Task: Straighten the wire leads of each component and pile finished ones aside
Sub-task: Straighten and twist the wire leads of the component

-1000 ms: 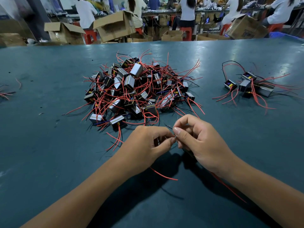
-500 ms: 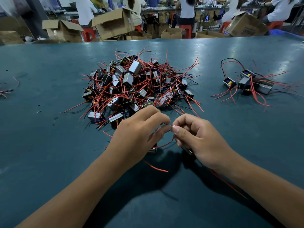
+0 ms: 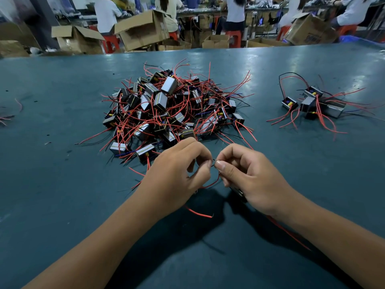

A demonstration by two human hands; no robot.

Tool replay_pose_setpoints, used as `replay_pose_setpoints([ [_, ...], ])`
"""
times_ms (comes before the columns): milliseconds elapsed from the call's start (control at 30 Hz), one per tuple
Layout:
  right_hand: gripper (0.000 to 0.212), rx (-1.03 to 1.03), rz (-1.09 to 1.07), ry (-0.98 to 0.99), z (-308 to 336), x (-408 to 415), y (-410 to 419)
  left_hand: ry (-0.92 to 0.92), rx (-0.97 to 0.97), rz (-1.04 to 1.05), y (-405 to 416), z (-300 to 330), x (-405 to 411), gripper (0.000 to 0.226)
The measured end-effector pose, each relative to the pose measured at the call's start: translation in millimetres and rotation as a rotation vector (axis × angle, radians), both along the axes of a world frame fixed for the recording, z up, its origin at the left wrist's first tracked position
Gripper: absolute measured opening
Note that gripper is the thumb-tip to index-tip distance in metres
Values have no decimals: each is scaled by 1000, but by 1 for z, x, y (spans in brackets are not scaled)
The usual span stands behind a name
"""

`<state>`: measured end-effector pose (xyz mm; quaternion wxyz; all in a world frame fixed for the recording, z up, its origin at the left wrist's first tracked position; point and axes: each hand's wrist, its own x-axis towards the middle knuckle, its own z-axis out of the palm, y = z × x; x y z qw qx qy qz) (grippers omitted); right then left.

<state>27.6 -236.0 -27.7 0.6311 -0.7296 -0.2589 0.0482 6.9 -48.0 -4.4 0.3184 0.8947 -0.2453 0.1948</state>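
I took the big heap of components [image 3: 173, 113] as my landmark, sitting mid-way across the teal table [image 3: 52, 184]. Just on the near side of that heap, my left hand [image 3: 177, 178] and right hand [image 3: 250, 176] met almost fingertip to fingertip above the table. The left thumb and forefinger were pinched together on a thin wire lead [image 3: 213, 161], and the right thumb and forefinger were pinched on the same lead from the other side. The right hand's remaining fingers were curled around the component [image 3: 237, 190], of which I could see only a metal edge under the palm. A red lead [image 3: 200, 213] trailed out on the table below the left hand, and another ran beneath the right wrist. Well to the right of the heap lay the small finished pile [image 3: 314, 104], its red wires splayed outward. Beyond the heap, past the table's far edge, stood open cardboard boxes [image 3: 143, 30].
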Motion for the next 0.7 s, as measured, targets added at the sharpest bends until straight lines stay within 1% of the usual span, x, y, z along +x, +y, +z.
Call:
replay_pose_setpoints([
  [200,12,-58,-11,-40,0,-1,-1,99,-107,16,0,0,-2,6],
  [333,11,-95,-13,-64,2,-1,-2,93,-94,36,-1,2,-3,7],
  [367,11,-99,-13,-68,2,-1,-2,131,-129,43,-1,2,-3,9],
  [433,11,-123,-14,-89,2,-2,-2,308,-272,50,0,2,-2,15],
  [500,11,-156,-14,-113,2,-3,-1,502,-424,48,0,4,-1,14],
  [567,12,-177,-11,-124,1,-3,-1,645,-537,39,0,6,-1,13],
  [633,11,-184,-9,-127,1,-4,0,711,-592,37,1,8,-1,18],
  [667,11,-186,-10,-129,1,-4,0,689,-573,44,2,9,-1,20],
  [700,11,-186,-10,-130,1,-4,0,615,-503,55,3,9,-2,21],
])
